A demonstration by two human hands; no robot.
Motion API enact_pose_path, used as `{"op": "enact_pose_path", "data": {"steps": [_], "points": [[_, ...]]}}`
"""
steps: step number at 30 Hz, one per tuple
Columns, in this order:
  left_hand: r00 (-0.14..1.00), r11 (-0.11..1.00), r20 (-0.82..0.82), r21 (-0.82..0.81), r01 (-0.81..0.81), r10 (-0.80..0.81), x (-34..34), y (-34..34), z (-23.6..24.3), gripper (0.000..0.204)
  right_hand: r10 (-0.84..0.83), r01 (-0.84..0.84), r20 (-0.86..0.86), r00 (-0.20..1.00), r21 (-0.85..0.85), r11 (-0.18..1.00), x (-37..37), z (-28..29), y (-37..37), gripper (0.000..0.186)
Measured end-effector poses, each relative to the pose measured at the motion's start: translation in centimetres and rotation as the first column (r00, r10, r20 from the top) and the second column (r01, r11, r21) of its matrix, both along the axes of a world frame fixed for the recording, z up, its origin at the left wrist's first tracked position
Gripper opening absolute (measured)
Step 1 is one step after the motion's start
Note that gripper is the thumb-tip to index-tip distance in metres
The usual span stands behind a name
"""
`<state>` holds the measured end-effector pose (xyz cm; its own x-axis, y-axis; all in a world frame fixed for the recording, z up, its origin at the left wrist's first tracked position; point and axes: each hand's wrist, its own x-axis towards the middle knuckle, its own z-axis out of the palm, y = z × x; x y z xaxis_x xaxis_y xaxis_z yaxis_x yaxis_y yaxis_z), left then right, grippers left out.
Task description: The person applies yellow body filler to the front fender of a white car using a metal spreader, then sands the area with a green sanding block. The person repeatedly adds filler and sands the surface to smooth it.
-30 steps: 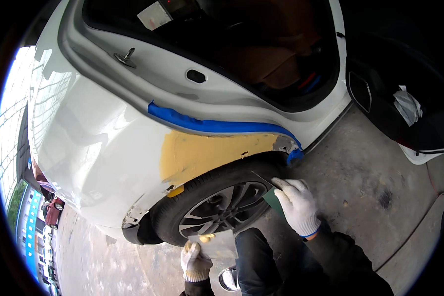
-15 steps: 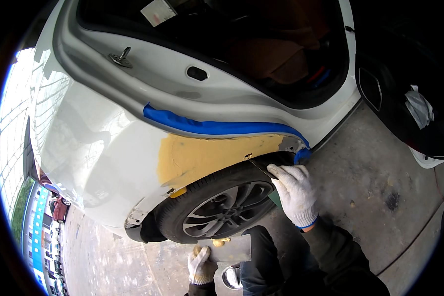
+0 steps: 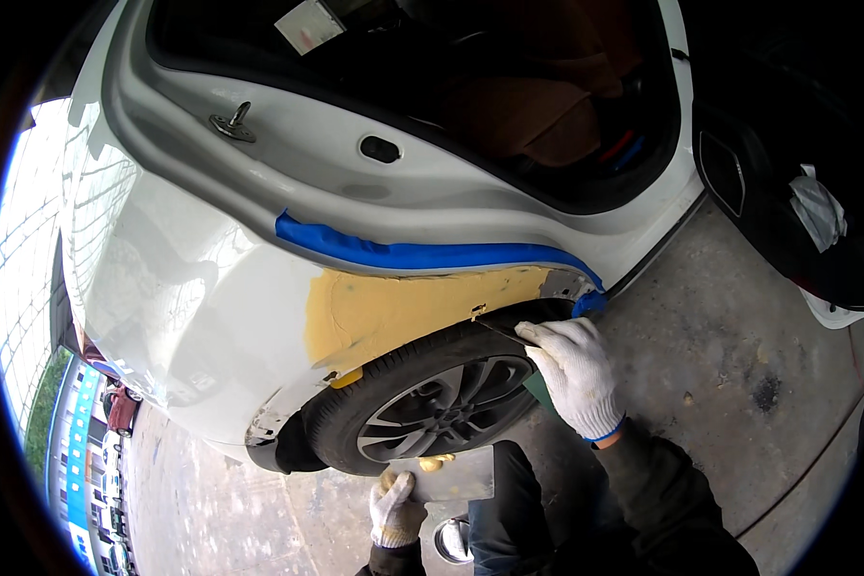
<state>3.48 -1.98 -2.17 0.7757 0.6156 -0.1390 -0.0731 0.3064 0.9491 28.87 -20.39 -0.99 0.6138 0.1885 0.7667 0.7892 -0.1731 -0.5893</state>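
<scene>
A white-gloved right hand of mine [image 3: 578,370] grips a thin putty knife [image 3: 502,330]. Its tip touches or nearly touches the wheel-arch edge, beside a small hole. Tan-yellow body filler [image 3: 394,305] coats the white car's rear quarter panel [image 3: 197,317] above the arch. Lower down, my gloved left hand [image 3: 396,514] pinches a flat rectangular plate [image 3: 466,477] by its left end. A small lump of yellow putty [image 3: 436,462] sits on the plate's upper edge. Blue masking tape [image 3: 403,254] runs along the door-opening edge over the filler.
The black tyre [image 3: 346,437] and alloy wheel [image 3: 446,408] fill the arch, close to both hands. An open car door [image 3: 773,221] stands at the right. A round can [image 3: 453,540] is on the concrete floor [image 3: 691,384] near my leg. Parked cars line the far left.
The putty knife's tip has shifted slightly left and down along the arch edge. The plate in my left hand has moved a little up and right.
</scene>
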Motion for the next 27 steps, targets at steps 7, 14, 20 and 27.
{"op": "enact_pose_path", "data": {"steps": [7, 14, 20, 27], "points": [[1.000, 1.000, -0.017, -0.001, 0.014, -0.014, 0.2, -0.5, 0.8, 0.046, -0.024, 0.024, -0.014, 1.000, -0.015, 1.000, 0.3, 0.3, 0.0, 0.030], [0.996, 0.968, -0.093, 0.249, 0.022, 0.002, -0.2, 1.2, -1.1, 0.042, 0.118, -0.118, 0.032, 0.992, -0.003, 0.993, 0.3, 0.5, -0.3, 0.030], [0.995, 0.949, -0.097, 0.310, 0.049, -0.020, 2.3, 1.8, 1.8, 0.043, 0.841, -0.759, -0.492, 0.224, 0.453, 0.467, -2.3, -1.5, -3.9, 0.013], [0.990, 0.958, 0.143, 0.283, -0.041, 0.000, 4.1, 0.6, 3.9, 0.037, 0.574, -0.376, -0.717, 0.396, 0.444, 0.813, 0.8, -3.2, -8.5, 0.015]]}}
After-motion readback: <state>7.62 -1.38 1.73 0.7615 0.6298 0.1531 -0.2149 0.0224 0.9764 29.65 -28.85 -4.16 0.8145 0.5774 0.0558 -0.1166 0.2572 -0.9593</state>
